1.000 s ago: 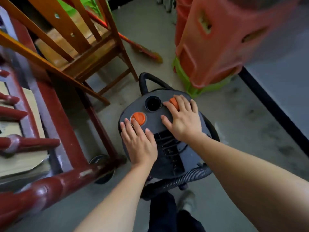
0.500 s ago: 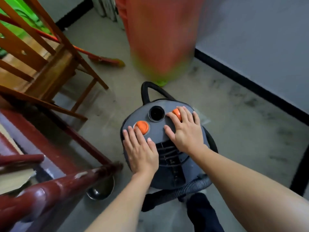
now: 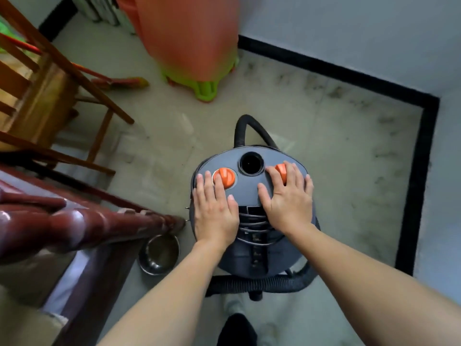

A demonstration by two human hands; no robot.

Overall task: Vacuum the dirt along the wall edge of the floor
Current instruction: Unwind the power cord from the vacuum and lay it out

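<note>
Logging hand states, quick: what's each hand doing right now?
Left hand: open, flat on the vacuum lid, fingertips at the left orange knob.
Right hand: open, fingers lying over the right orange knob.

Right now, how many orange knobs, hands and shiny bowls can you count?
Orange knobs: 2, the left knob and the right knob
Hands: 2, the left hand and the right hand
Metal bowl: 1
Total: 5
</note>
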